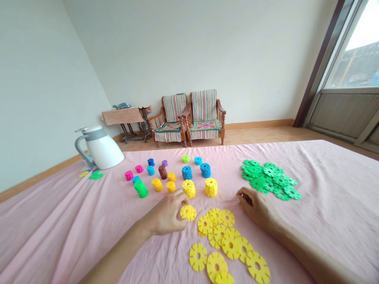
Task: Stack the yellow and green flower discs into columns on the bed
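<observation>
The left hand (168, 213) is pinching overlapping yellow discs (190, 215) beside a yellow pile (226, 238) on the worktop (319, 169); squaring their rims should steady them. The right hand (257, 202) is resting curled near green discs (272, 182), contents unclear.

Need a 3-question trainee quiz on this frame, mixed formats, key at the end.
1. True or false: in the picture, the white jug stands to the right of the large green pile.
2. Pick one: the loose discs nearest the camera are A) blue, B) yellow, C) pink.
3. Short answer: which of the person's hands is nearer the large green pile?

Key: 1. False; the jug is on the left side. 2. B. 3. The right hand.
</observation>
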Motion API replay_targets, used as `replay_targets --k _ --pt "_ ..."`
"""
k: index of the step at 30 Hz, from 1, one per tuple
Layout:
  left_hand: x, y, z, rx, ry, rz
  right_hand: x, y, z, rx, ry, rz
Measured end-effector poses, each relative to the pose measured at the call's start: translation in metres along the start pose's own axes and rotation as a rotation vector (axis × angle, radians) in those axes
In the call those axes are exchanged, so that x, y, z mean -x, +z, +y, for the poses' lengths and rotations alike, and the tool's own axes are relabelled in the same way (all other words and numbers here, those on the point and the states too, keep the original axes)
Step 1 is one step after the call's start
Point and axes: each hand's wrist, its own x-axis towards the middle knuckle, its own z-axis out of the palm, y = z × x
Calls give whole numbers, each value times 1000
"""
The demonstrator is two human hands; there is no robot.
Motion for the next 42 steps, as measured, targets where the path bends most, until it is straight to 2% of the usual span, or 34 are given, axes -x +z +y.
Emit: replay_targets --k 5,9,14,19,25,28,32,37,42 --pt "-1 6 -2 -23 -1 -16 -1 0 0 21 -7 -12" --pt "3 3 11 8 -25 33 -1 0 0 23 -11 -21" --pt "0 16 32 23 -18 -42 -1 1 1 17 -16 -16" --pt "-5 29 37 7 5 -59 -1 1 1 19 -10 -9" --pt "-4 28 41 21 7 -33 -2 3 4 15 -13 -13" --pt "-3 20 40 30 -13 23 -2 3 4 19 -19 -9" --pt "-2 8 29 -18 -55 117 -2 1 2 29 -11 -27" --pt "-1 9 15 -81 -68 79 -1 0 1 28 -8 -29" --pt "6 13 20 -47 -57 73 -1 1 1 35 -14 -23"
